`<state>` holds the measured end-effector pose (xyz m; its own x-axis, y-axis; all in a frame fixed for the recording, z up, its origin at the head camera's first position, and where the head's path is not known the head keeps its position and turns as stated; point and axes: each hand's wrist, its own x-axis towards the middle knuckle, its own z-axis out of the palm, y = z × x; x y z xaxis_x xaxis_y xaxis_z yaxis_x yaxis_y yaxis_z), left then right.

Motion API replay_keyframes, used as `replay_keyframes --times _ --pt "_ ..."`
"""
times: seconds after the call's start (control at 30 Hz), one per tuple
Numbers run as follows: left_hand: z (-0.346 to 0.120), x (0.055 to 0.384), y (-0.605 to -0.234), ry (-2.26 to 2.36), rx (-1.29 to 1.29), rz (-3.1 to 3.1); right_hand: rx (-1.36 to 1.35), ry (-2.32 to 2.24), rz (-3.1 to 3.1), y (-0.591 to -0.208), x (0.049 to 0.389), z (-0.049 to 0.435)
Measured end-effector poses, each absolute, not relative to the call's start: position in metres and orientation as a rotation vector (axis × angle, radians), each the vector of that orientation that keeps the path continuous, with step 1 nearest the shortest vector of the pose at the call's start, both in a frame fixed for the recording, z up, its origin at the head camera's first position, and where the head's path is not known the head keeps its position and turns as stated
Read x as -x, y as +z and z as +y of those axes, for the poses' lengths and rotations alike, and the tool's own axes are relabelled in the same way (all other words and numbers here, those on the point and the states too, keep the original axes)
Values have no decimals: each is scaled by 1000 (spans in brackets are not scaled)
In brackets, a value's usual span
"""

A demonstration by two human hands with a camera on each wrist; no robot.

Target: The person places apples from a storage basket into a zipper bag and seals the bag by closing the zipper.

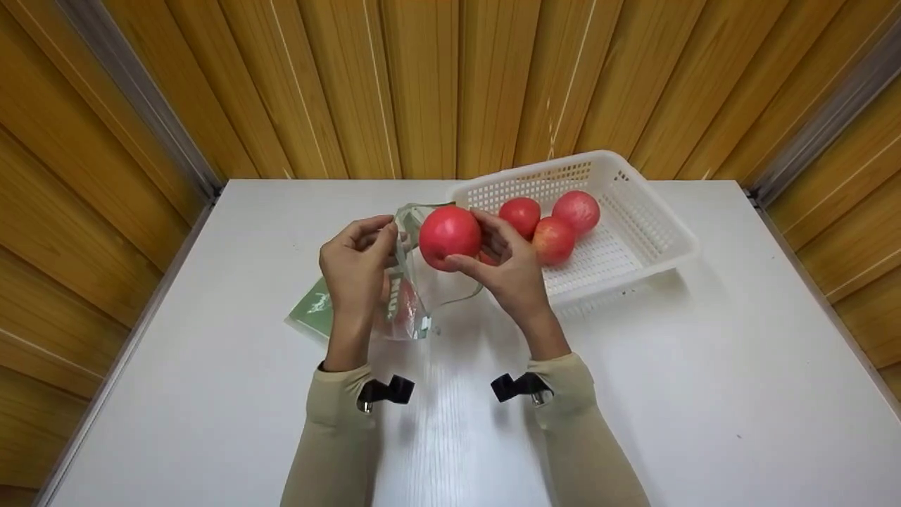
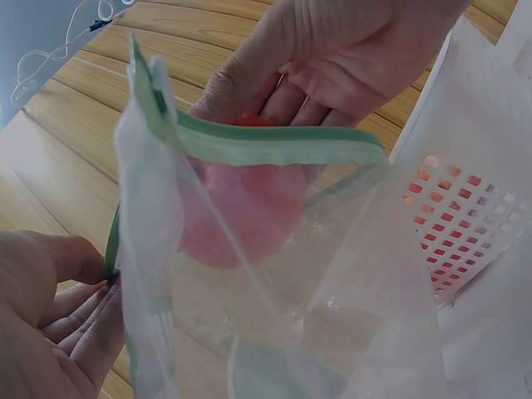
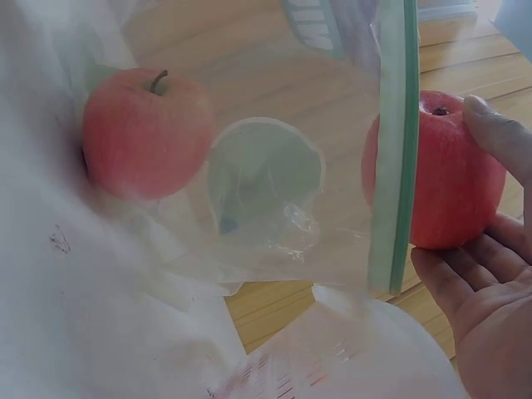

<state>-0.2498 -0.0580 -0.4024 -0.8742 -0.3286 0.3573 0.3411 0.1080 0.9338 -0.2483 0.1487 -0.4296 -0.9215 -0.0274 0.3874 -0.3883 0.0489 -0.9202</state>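
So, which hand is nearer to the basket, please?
Right. In the head view, the right hand, holding an apple, overlaps the left end of the basket; the left hand, pinching the bag, is farther left, apart from the basket.

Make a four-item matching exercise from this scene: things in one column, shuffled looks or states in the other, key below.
1. Left hand
2. Right hand
3. Basket
4. Bag

A. White, with perforated walls
B. Gripping an apple
C. See-through, green-edged
D. Pinching the bag's edge

Pairs: 1-D, 2-B, 3-A, 4-C
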Motion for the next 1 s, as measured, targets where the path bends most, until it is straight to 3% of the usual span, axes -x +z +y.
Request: replay_keyframes --times 0.33,1.0 --pt "-59 250 -403 -1873 23 -1870 -497 2014 -1868 -432 252 142" --pt "-61 250 -398 -1896 5 -1812 -478 1813 -2192 -434 253 156"
